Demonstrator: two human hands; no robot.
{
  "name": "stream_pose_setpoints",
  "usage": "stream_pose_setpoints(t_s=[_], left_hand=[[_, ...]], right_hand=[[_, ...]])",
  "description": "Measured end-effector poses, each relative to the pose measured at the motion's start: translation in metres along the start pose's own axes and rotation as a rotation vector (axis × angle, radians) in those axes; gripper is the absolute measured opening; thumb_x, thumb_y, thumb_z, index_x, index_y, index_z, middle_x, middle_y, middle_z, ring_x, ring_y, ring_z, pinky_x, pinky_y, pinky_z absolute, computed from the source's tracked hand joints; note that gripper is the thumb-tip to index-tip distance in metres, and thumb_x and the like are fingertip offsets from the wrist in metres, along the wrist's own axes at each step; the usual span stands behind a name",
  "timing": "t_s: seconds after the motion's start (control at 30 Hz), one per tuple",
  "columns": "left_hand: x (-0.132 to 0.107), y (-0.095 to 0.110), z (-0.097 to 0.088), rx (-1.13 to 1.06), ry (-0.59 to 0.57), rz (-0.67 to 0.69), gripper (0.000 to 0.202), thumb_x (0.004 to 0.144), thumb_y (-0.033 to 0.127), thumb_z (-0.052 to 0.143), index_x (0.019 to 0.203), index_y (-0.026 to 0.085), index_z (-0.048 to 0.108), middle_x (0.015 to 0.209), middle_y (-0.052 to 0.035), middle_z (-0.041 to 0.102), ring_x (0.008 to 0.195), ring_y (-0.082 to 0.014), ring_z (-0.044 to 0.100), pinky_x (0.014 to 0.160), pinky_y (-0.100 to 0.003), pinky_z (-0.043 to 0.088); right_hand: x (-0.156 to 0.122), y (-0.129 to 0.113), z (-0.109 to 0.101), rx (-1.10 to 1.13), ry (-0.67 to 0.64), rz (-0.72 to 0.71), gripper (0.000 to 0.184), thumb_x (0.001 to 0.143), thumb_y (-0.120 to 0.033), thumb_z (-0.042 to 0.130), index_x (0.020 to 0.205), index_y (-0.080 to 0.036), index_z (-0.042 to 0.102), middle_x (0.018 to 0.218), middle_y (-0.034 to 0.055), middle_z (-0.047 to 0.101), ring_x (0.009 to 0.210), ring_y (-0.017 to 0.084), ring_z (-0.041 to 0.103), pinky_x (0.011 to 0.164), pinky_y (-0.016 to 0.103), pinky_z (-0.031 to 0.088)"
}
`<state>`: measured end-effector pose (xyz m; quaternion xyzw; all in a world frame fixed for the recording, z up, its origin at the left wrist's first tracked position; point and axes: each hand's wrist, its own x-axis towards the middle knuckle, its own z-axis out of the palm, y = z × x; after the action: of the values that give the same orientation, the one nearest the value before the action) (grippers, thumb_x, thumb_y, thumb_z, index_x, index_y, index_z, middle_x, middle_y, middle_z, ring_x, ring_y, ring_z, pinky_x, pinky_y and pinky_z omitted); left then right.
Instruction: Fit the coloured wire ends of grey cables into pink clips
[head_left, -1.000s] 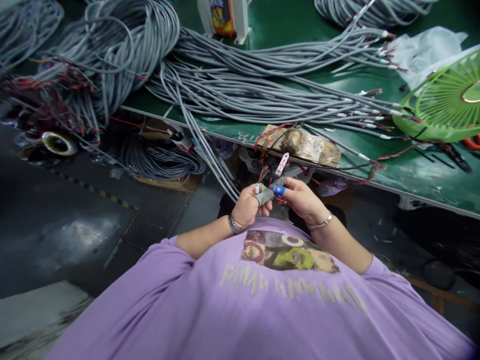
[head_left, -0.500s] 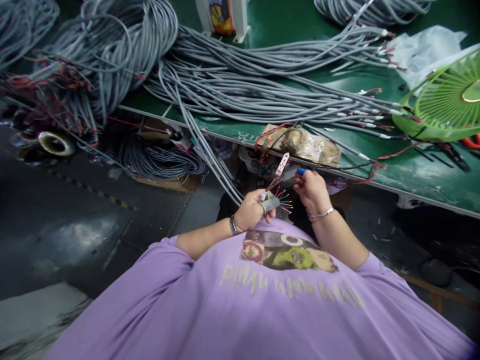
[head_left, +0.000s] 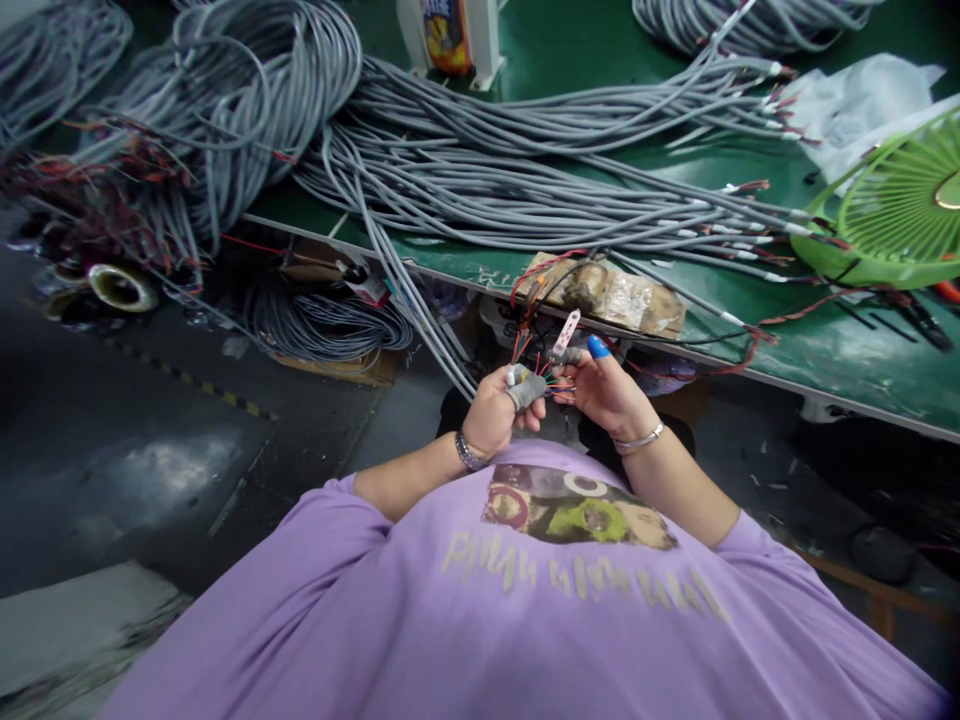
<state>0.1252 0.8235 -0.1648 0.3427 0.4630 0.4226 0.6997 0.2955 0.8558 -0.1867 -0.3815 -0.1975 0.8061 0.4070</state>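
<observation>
My left hand (head_left: 501,408), with grey wraps on its fingers, is closed around the end of a grey multicore cable (head_left: 442,355). Thin coloured wires (head_left: 553,383) fan out of its grip to the right, and orange-red wires (head_left: 520,345) stick up above it. My right hand (head_left: 604,395) has come up to the fanned tips; its blue-capped thumb is raised apart from the grey-wrapped index finger, and the other fingers touch the wires. Just above the hands is a small white tag-like piece with red marks (head_left: 568,332).
Long bundles of grey cable (head_left: 480,190) lie across the green table (head_left: 847,345). A taped wooden block (head_left: 637,300) sits at the table edge. To the right are a green fan (head_left: 892,215) and a clear plastic bag (head_left: 862,105). Coiled cable (head_left: 322,325) rests below the table.
My right hand has moved left and down to the coloured wires, and its thumb and index finger have parted. My left hand has shifted slightly left, still gripping the cable.
</observation>
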Motion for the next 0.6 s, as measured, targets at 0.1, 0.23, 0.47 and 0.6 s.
stream_pose_setpoints(t_s=[0.1, 0.23, 0.47, 0.6], left_hand=[[0.001, 0.001, 0.0, -0.002, -0.007, 0.006, 0.037, 0.067, 0.044, 0.076, 0.072, 0.017, 0.052, 0.052, 0.0027, 0.061, 0.036, -0.0084, 0.052, 0.035, -0.018, 0.03], [0.002, 0.003, 0.001, -0.03, -0.033, 0.022, 0.035, 0.069, 0.042, 0.076, 0.072, 0.018, 0.051, 0.053, 0.0031, 0.061, 0.036, -0.008, 0.052, 0.035, -0.018, 0.029], [0.006, 0.008, 0.006, -0.032, -0.007, 0.044, 0.036, 0.068, 0.042, 0.076, 0.073, 0.018, 0.051, 0.054, 0.0033, 0.062, 0.036, -0.0079, 0.052, 0.035, -0.018, 0.029], [0.01, 0.006, 0.008, -0.018, 0.008, 0.051, 0.036, 0.07, 0.044, 0.074, 0.074, 0.017, 0.051, 0.054, 0.0033, 0.062, 0.037, -0.0081, 0.053, 0.035, -0.018, 0.029]], right_hand=[[0.004, -0.004, 0.004, -0.02, -0.014, -0.028, 0.053, 0.081, -0.071, 0.06, 0.084, -0.018, 0.066, 0.076, 0.0034, 0.069, 0.062, 0.012, 0.062, 0.057, 0.024, 0.051], [0.011, -0.005, 0.01, -0.082, 0.02, -0.143, 0.05, 0.069, -0.066, 0.075, 0.082, -0.018, 0.065, 0.072, 0.0009, 0.064, 0.058, 0.01, 0.055, 0.054, 0.023, 0.046], [0.023, 0.009, 0.017, -0.232, 0.309, -0.567, 0.055, 0.064, -0.069, 0.076, 0.066, -0.02, 0.052, 0.053, -0.0061, 0.044, 0.049, 0.007, 0.034, 0.048, 0.024, 0.028], [0.028, 0.009, 0.019, -0.167, 0.237, -0.44, 0.061, 0.068, -0.08, 0.063, 0.067, -0.021, 0.05, 0.057, -0.0046, 0.047, 0.05, 0.008, 0.036, 0.049, 0.025, 0.032]])
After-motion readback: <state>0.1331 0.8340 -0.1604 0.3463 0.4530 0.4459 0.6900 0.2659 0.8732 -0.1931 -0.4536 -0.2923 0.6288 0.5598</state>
